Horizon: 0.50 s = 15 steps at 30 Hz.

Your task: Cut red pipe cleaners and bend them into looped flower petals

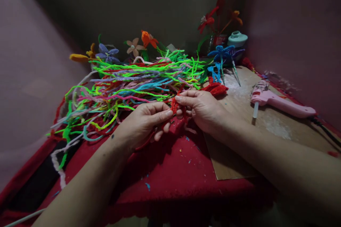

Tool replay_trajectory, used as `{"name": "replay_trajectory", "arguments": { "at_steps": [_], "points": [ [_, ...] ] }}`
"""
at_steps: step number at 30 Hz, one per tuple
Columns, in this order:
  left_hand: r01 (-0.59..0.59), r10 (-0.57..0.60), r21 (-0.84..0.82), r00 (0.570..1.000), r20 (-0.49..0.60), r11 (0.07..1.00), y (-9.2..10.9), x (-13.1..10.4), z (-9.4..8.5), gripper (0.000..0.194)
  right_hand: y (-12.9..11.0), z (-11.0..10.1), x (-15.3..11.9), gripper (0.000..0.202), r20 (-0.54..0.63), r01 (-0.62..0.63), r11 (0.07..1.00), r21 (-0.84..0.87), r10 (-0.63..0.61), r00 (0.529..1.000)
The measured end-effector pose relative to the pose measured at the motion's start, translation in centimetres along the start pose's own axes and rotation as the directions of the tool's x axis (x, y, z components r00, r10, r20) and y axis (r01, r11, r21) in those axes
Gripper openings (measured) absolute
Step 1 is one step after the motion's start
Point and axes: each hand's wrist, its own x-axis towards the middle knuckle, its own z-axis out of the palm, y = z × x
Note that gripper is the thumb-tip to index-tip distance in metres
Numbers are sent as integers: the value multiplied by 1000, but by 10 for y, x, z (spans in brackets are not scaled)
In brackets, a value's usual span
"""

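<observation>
My left hand (149, 120) and my right hand (199, 108) meet above the front of the red-covered table (170, 177). Between their fingertips is a red pipe cleaner (174, 105), bent or twisted, and both hands pinch it. Part of it is hidden behind the fingers. Just beyond lies a large heap of pipe cleaners (144, 81) in green, pink, blue, lilac and other colours. A red fuzzy petal piece (217, 89) lies past my right hand, at the edge of the board.
A pink glue gun (285, 103) with a glue stick rests on a brown board (239, 163) at right, its cord trailing off. Blue pipe-cleaner flowers (221, 53) stand behind, near a pale-green lidded container (237, 39). Finished orange flowers (149, 39) line the back. Walls close both sides.
</observation>
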Motion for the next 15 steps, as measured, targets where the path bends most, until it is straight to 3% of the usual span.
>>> {"name": "replay_trajectory", "arguments": {
  "at_steps": [5,9,15],
  "points": [
    [36,-35,17,999,-38,999,3,-1,3,25,0,0,0,10,-7,36,997,-64,-37,999],
    [-18,23,42,993,-113,999,2,-1,4,20,0,0,0,8,40,42,997,-69,-40,998],
    [-97,114,96,974,-194,991,2,-1,2,17,1,1,-4,11,172,-69,976,-205,105,979]
  ]
}}
